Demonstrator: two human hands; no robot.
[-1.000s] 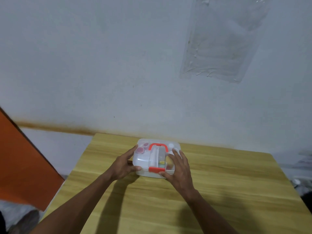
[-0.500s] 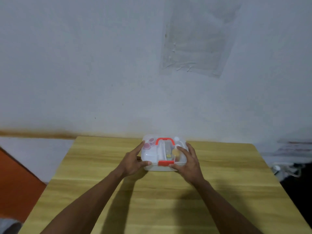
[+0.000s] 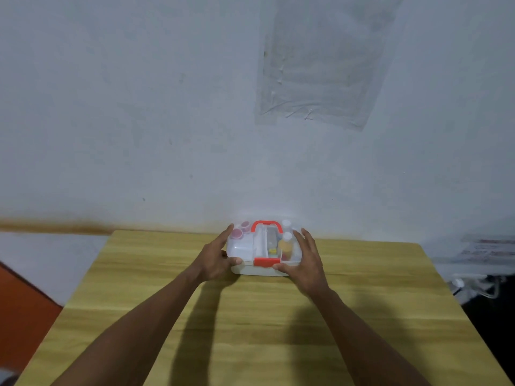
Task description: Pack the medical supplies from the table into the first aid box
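Observation:
A clear plastic first aid box (image 3: 245, 267) with a red handle (image 3: 264, 224) and a red front latch (image 3: 266, 262) stands on the wooden table (image 3: 264, 330) near the wall. Its lid is down. Through the lid I see small pink-capped jars (image 3: 240, 232) at the left and an amber bottle (image 3: 287, 245) at the right. My left hand (image 3: 216, 259) grips the box's left side, thumb on the front edge. My right hand (image 3: 305, 263) holds the right side, thumb by the latch.
The white wall rises right behind the box, with a taped plastic sheet (image 3: 320, 65) on it. An orange panel (image 3: 22, 316) stands left of the table. Cables and white items (image 3: 479, 271) lie off the table's right edge.
The view has swung left to right and the box now sits centred and closer to the wall. Both hands stay on the box's sides.

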